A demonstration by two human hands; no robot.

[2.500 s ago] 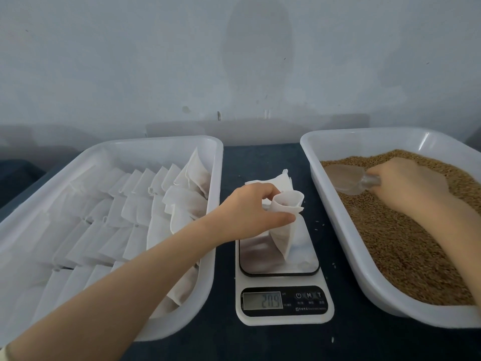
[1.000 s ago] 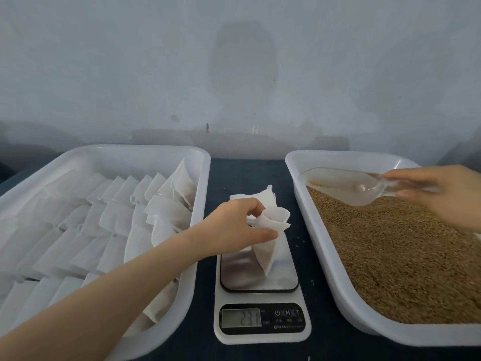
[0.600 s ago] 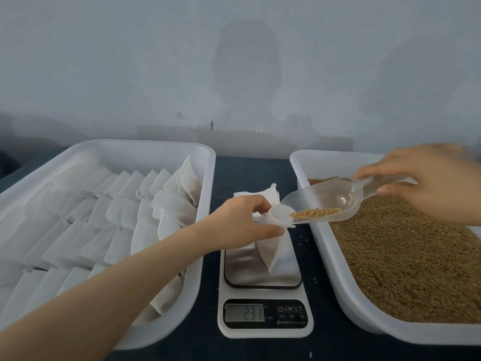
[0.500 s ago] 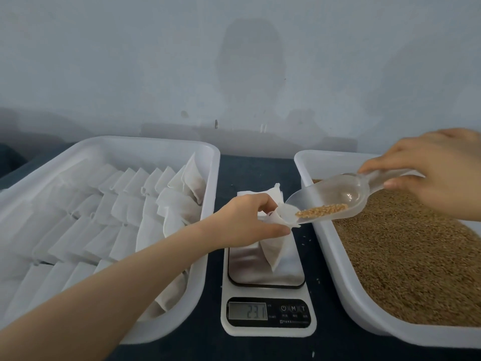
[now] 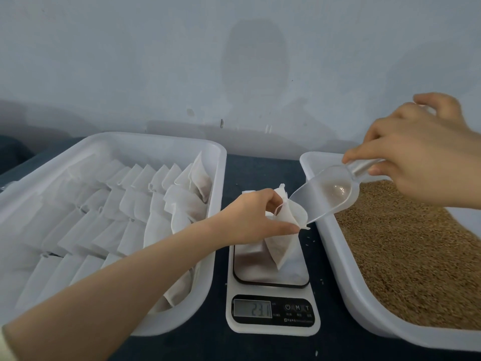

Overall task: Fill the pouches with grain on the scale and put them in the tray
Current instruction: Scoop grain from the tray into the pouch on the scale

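Mid-fill, my left fingers point(image 5: 279, 228) pinch the pouch point(image 5: 282, 243) mouth open, my right fingers point(image 5: 364, 150) grip the tipped scoop point(image 5: 326, 195), and next I'd read the scale point(image 5: 270, 325).

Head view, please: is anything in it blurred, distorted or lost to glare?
Head view: soft, even light; the right hand is slightly motion-blurred; wide-angle bowing bends the white plastic tray of pouches; the clear plastic scoop shows small glints; the white digital scale's display is legible.
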